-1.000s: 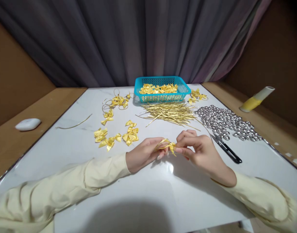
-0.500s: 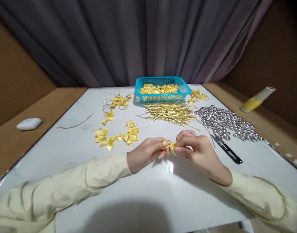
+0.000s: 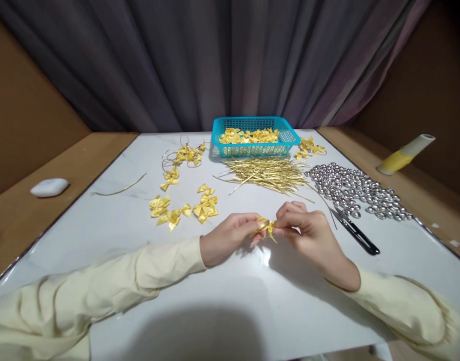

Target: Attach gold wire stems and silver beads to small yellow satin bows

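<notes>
Between my two hands, just above the white table, is a yellow ribbon bow (image 3: 268, 226) with its tails hanging down. My left hand (image 3: 232, 235) pinches the bow's left side between thumb and fingers. On the other side, the thumb and forefinger of my right hand (image 3: 307, 230) grip its right edge. A shiny gold strip or cord shows at the bow's middle, partly hidden by the fingers. Beyond my left hand lie several loose yellow bows (image 3: 205, 205). The pile of gold twist ties (image 3: 267, 174) is farther back.
A teal basket (image 3: 293, 146) of yellow bows stands at the back. Silver beads (image 3: 356, 190) and black-handled snips (image 3: 360, 236) lie on the right. Bows with gold loops (image 3: 187, 155) sit back left, near a single gold tie (image 3: 119, 191). A white oval object (image 3: 49, 187) rests far left.
The gold loop that stood out by my left thumb is now pressed closer to the bow. Both hands keep hold. The whole view has shifted slightly.
</notes>
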`<action>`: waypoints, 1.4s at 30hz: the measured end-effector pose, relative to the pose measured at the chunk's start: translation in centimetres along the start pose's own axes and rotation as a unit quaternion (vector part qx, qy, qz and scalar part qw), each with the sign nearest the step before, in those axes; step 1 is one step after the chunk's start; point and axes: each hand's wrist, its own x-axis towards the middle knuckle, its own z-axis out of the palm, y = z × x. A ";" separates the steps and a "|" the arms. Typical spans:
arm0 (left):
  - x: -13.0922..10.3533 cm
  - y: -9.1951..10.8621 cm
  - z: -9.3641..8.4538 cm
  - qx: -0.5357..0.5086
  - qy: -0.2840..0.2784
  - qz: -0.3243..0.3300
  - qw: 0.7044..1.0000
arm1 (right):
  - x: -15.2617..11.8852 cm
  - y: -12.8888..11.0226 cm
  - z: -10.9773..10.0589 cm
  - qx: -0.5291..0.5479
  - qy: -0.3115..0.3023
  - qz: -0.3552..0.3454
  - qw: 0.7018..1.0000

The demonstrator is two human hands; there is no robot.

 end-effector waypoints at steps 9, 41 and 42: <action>0.2 0.2 0.1 -0.030 0.020 0.010 0.999 | 0.8 -0.3 -0.7 0.019 -0.034 0.056 0.998; -0.9 1.1 0.3 0.299 0.152 0.178 0.925 | 0.9 -0.1 -0.8 0.343 -0.066 0.296 0.889; -0.9 1.0 0.3 0.302 0.148 0.181 0.924 | 0.8 -0.1 -0.7 0.344 -0.065 0.292 0.890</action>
